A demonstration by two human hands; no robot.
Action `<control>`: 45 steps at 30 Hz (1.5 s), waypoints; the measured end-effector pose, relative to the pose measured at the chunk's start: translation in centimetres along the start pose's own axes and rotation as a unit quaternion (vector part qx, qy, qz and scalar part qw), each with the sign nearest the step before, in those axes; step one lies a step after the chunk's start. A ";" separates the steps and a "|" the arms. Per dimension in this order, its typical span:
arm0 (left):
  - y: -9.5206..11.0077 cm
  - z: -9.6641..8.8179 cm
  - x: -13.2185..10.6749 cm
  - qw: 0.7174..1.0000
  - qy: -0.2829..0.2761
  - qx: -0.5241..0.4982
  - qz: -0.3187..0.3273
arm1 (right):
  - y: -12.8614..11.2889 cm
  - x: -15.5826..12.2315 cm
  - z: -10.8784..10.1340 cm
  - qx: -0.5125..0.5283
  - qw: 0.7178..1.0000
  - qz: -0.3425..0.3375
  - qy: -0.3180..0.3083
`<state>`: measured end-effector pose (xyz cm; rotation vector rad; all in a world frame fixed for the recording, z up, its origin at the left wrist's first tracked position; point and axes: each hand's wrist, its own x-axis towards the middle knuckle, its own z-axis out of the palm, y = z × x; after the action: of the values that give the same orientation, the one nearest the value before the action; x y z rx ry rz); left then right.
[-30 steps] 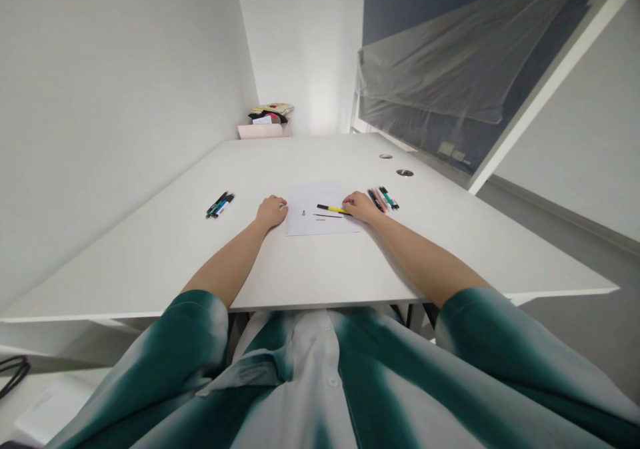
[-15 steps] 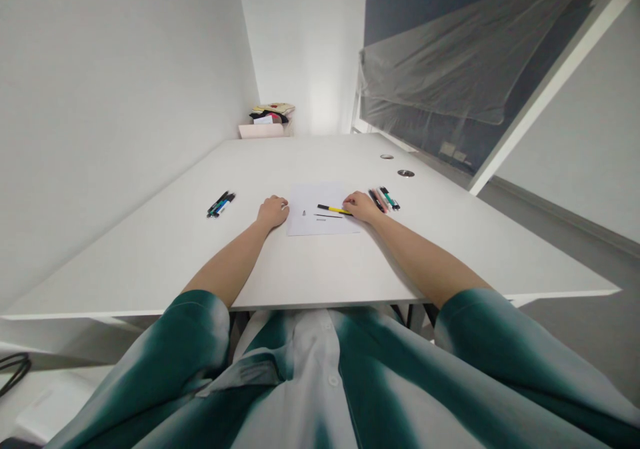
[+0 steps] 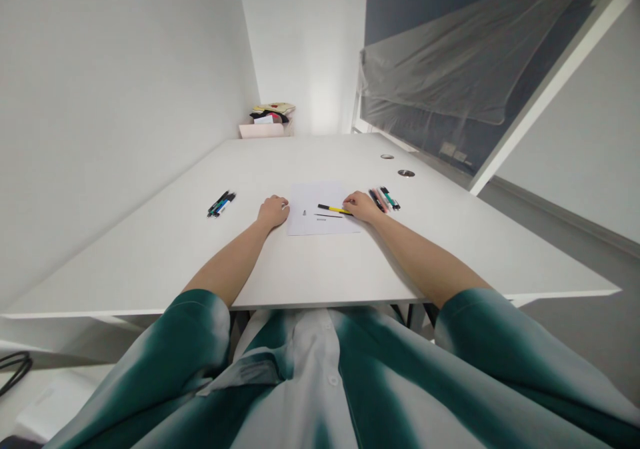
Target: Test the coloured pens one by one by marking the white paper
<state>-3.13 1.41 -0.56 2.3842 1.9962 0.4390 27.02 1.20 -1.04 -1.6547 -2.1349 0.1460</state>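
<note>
A sheet of white paper (image 3: pixel 305 194) lies on the table between my two hands. At its left edge rests my left hand (image 3: pixel 273 212), fingers curled in, with nothing visible in them. My right hand (image 3: pixel 358 205) is on the paper's right edge, its fingertips drawn together over the end of a yellow pen barrel with a black tip (image 3: pixel 334 209). That barrel lies on the paper and its right end is partly hidden by the hand. Below it are a thin dark refill (image 3: pixel 328 216) and a small spring (image 3: pixel 321 220). A tiny pen tip (image 3: pixel 305 213) stands or lies to the left.
Several pens (image 3: pixel 221 204) lie in a group to the left, and several more (image 3: pixel 390 199) beside my right hand. Two round cable holes (image 3: pixel 406 173) sit at the white table's (image 3: pixel 320 269) right side. At the far end, a pink box (image 3: pixel 261 130) holds folded items.
</note>
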 end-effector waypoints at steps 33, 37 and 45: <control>6.8 -0.4 -2.1 0.970 0.004 -0.010 0.244 | -5.3 -1.6 0.4 -0.084 0.981 -0.171 -0.018; 6.5 -0.6 -2.0 0.973 0.017 -0.012 0.230 | -5.3 -1.6 0.1 -0.079 0.982 -0.172 -0.015; 5.0 -1.2 -1.9 0.980 0.032 -0.009 0.196 | -4.9 -1.8 -0.1 -0.061 0.982 -0.178 -0.018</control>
<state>1.13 -1.64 1.08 2.7859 1.5249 0.5396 23.02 -1.90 0.17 -1.3105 -2.4693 -0.0643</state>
